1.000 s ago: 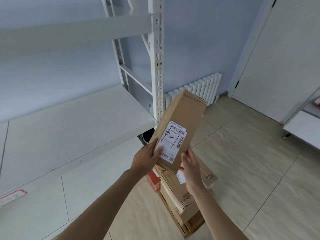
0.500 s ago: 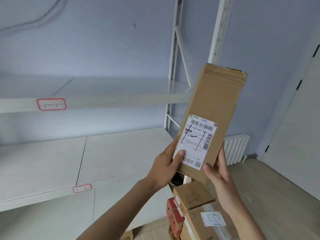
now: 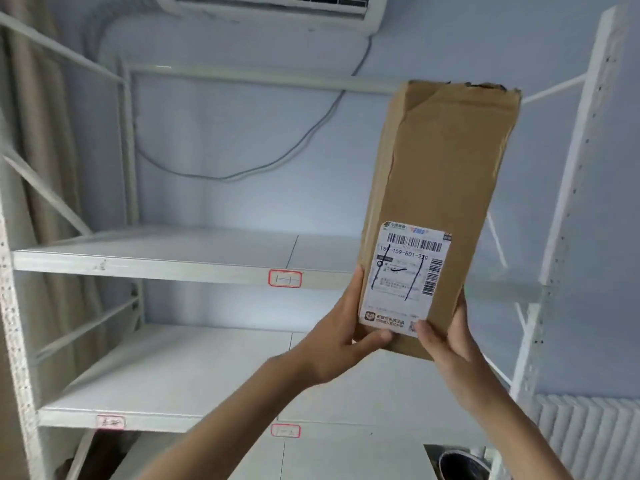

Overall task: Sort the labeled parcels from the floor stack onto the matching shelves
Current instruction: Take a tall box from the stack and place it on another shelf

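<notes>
1. The bottom of the tall brown cardboard parcel (image 3: pixel 440 188) is hidden behind the two hands, so its lower edge is hard to see.
2. The top end of the parcel is torn and ragged.
3. A round dark thing (image 3: pixel 462 462) at the bottom right is cut off by the picture edge, and I cannot tell what it is.
4. The white shipping label (image 3: pixel 407 277) on the parcel says "EMS" in blue at the top.
5. Under the barcode it reads about "159-159-B01-220". Black pen lines cross it, so some numbers are not sure.
6. The small print lower on the shipping label is too tiny to read.
7. The upper shelf (image 3: pixel 156 263) has a red-framed tag (image 3: pixel 284 279) on its front edge with short pen marks like "1-1".
8. The lower shelf (image 3: pixel 156 375) has two red-framed tags, one pale (image 3: pixel 285 431) and one pinkish (image 3: pixel 110 422). Their writing is too blurry to read.
9. The left hand (image 3: pixel 341 336) grips the bottom left corner of the parcel, with its thumb on the front.
10. The right hand (image 3: pixel 446 344) grips the bottom right corner, with its thumb on the shipping label.
11. The parcel is held up in the air, upright and leaning a bit, in front of the white shelves.
</notes>
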